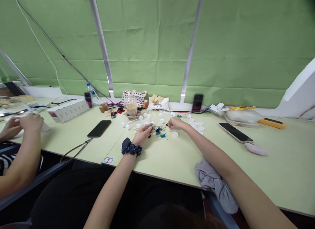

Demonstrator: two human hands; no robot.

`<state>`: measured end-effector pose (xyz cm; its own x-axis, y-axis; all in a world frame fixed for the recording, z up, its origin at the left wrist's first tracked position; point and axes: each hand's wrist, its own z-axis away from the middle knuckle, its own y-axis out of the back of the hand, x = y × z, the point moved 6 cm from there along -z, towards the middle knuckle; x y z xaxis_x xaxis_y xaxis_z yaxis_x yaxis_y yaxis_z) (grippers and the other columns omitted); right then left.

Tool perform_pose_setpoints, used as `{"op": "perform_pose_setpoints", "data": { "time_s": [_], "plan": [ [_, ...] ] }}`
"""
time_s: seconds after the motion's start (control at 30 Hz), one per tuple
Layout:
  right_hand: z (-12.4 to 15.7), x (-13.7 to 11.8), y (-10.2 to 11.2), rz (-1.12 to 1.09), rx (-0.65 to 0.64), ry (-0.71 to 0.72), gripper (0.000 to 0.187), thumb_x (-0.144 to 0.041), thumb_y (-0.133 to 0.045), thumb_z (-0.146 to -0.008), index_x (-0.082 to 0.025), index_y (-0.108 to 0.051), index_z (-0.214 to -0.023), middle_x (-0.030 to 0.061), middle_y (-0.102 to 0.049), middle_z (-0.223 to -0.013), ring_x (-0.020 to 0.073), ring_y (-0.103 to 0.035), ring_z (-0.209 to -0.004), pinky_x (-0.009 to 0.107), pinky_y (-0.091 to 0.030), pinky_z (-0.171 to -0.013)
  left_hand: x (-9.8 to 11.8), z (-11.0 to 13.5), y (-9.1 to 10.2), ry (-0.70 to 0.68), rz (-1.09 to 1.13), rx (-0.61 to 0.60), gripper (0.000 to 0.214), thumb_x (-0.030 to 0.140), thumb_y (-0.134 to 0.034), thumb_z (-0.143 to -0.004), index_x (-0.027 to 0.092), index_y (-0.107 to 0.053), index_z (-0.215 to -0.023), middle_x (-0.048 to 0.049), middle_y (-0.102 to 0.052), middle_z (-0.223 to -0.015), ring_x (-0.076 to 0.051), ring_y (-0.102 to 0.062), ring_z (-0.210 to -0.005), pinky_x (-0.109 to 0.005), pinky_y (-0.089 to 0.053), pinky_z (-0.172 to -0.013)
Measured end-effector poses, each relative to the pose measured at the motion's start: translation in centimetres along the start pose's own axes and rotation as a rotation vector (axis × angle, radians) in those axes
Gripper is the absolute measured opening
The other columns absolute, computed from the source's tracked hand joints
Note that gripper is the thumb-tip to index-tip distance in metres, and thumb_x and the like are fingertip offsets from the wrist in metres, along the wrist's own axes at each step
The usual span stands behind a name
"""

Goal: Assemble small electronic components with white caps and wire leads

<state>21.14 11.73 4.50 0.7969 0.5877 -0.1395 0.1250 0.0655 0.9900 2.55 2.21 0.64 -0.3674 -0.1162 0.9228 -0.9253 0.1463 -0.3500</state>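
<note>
My left hand point(143, 134), with a dark dotted scrunchie point(131, 148) at its wrist, is closed in a pinch on a small green piece point(151, 126) with a thin pin-like part. My right hand point(175, 123) is closed too, fingers pinched low over the table; a small dark bit shows at the fingertips, too small to name. Between the hands lies a loose pile of small blue pieces point(161, 135) mixed with black ones and thin metal pins. White round caps point(194, 123) and clear tubes are scattered behind and beside the pile. One cap point(175, 134) lies just below my right hand.
A black phone point(99, 128) lies left, another phone point(235, 132) right. Behind the pile stand a plastic drink cup point(131, 106) and a patterned bag point(139, 97). A grey cloth point(214, 183) hangs at the front edge. A co-worker's hands point(24, 124) are at far left.
</note>
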Motion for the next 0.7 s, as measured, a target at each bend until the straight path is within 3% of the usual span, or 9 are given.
{"op": "perform_pose_setpoints", "data": {
  "time_s": [0.2, 0.4, 0.57, 0.7],
  "plan": [
    [-0.4, 1.7, -2.8, 0.014, -0.043, 0.006, 0.008, -0.019, -0.073, -0.061, -0.018, -0.068, -0.067, 0.0058, -0.064, -0.079, 0.0236, -0.052, -0.095, 0.028, -0.035, -0.073, -0.2, 0.0, 0.0, 0.008, -0.003, -0.02, 0.045, 0.031, -0.076, -0.066, 0.013, -0.064, -0.105, -0.0085, -0.068, -0.093, -0.014, -0.064, -0.077, -0.025, -0.047, -0.07],
    [-0.5, 1.6, -3.8, 0.01, -0.039, 0.035, 0.004, -0.014, -0.063, -0.071, -0.016, -0.061, -0.067, 0.0088, -0.06, -0.089, 0.0239, -0.048, -0.098, 0.03, -0.034, -0.076, 0.0, 0.0, -0.1, 0.006, 0.003, -0.017, 0.046, 0.032, -0.077, -0.065, 0.013, -0.064, -0.105, -0.0091, -0.068, -0.092, -0.013, -0.063, -0.076, -0.025, -0.047, -0.07],
    [0.4, 1.6, -0.1, -0.061, 0.144, -0.043, 0.003, -0.011, -0.052, -0.078, -0.015, -0.053, -0.078, 0.0138, -0.06, -0.092, 0.0228, -0.051, -0.089, 0.027, -0.035, -0.068, 0.0, 0.0, -0.1, 0.002, 0.011, -0.019, 0.045, 0.032, -0.077, -0.064, 0.013, -0.065, -0.103, -0.0087, -0.068, -0.091, -0.013, -0.063, -0.075, -0.026, -0.047, -0.07],
    [2.6, -0.2, 2.3, -0.368, 0.09, 0.061, 0.003, -0.019, -0.042, -0.086, -0.018, -0.045, -0.086, 0.0053, -0.063, -0.075, 0.0141, -0.051, -0.064, 0.023, -0.036, -0.058, 0.0, 0.1, -0.3, -0.003, 0.01, -0.021, 0.045, 0.032, -0.077, -0.064, 0.013, -0.064, -0.103, -0.0088, -0.068, -0.092, -0.013, -0.063, -0.074, -0.026, -0.047, -0.071]
  ]
}}
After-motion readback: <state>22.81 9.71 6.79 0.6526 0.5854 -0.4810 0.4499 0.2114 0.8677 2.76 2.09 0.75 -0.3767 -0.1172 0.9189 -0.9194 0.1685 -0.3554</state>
